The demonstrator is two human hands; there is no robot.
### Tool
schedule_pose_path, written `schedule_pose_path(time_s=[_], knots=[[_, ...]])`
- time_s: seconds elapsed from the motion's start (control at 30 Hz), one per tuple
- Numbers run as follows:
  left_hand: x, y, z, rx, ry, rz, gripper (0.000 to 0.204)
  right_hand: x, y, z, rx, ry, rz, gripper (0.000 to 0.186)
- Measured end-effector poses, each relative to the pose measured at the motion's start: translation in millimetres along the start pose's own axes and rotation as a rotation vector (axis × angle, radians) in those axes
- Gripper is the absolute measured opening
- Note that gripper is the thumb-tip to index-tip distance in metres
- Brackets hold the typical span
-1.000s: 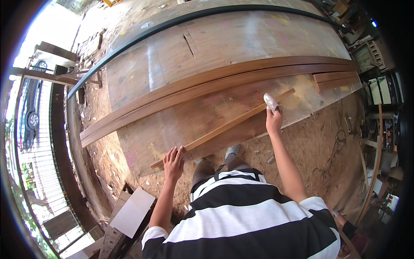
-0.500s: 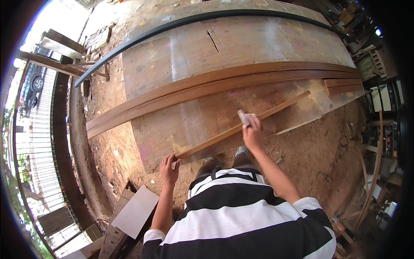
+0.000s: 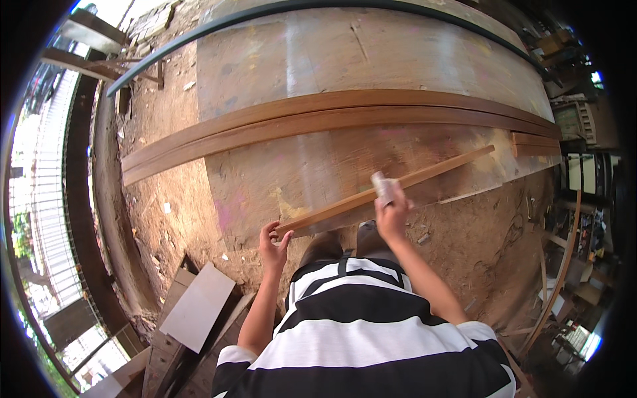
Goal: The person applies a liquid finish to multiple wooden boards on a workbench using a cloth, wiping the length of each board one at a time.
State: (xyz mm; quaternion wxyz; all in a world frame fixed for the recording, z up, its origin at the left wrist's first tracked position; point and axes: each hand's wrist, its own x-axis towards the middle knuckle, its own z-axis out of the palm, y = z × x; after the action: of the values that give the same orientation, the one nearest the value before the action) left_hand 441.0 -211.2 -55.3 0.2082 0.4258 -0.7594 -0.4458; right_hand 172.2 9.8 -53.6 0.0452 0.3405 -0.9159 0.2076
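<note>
My left hand [image 3: 273,244] grips the near left end of a narrow light-brown wood strip [image 3: 451,165], which lies diagonally on a paint-marked plywood work surface [image 3: 371,46]. My right hand [image 3: 393,211] is closed on a crumpled whitish pad [image 3: 381,186] over the middle of that strip; motion blurs it, and I cannot tell whether the pad touches the wood. Two long brown boards [image 3: 272,114] lie side by side behind the strip, and shorter brown pieces [image 3: 535,144] rest at the surface's right end.
A long dark bar [image 3: 225,16] runs along the far side. Stacked wood and a pale panel [image 3: 197,306] are on the dirt floor at lower left. A railing [image 3: 56,199] is at left. Cluttered timber and items [image 3: 584,265] line the right.
My right hand with the pad has moved left and toward me along the strip. My left hand's fingers have gone from resting on the strip to curling round its end.
</note>
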Motion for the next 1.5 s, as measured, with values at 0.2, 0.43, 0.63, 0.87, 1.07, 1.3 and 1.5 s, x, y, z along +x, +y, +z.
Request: schedule_pose_path(time_s=[0.2, 0.43, 0.63, 0.87, 1.07, 1.3, 1.5], knots=[[-5.8, 2.1, 4.6, -0.143, 0.051, -0.114, 0.049, -11.9, -109.9, 17.4, 0.332, -0.355, -0.416, 0.052], [-13.7, -10.5, 18.8, -0.235, 0.123, -0.097, 0.055, -16.0, -156.5, 24.5, 0.287, -0.509, -0.486, 0.038], [-15.7, -15.9, 22.4, -0.231, 0.124, -0.141, 0.058, -8.8, -148.9, 27.5, 0.284, -0.451, -0.526, 0.039], [-26.2, -37.2, 23.7, -0.198, 0.060, -0.207, 0.056, -15.4, -182.5, 43.6, 0.311, -0.503, -0.649, 0.039], [-15.3, -16.9, 22.7, -0.242, 0.131, -0.117, 0.053, -19.6, -169.9, 46.9, 0.280, -0.478, -0.521, 0.036], [-16.3, -18.3, 23.9, -0.313, 0.118, -0.135, 0.051, -7.5, -176.6, 45.0, 0.319, -0.497, -0.693, 0.038], [-17.8, -17.7, 22.7, -0.260, 0.108, -0.137, 0.051, -16.7, -175.0, 46.7, 0.263, -0.488, -0.543, 0.039]])
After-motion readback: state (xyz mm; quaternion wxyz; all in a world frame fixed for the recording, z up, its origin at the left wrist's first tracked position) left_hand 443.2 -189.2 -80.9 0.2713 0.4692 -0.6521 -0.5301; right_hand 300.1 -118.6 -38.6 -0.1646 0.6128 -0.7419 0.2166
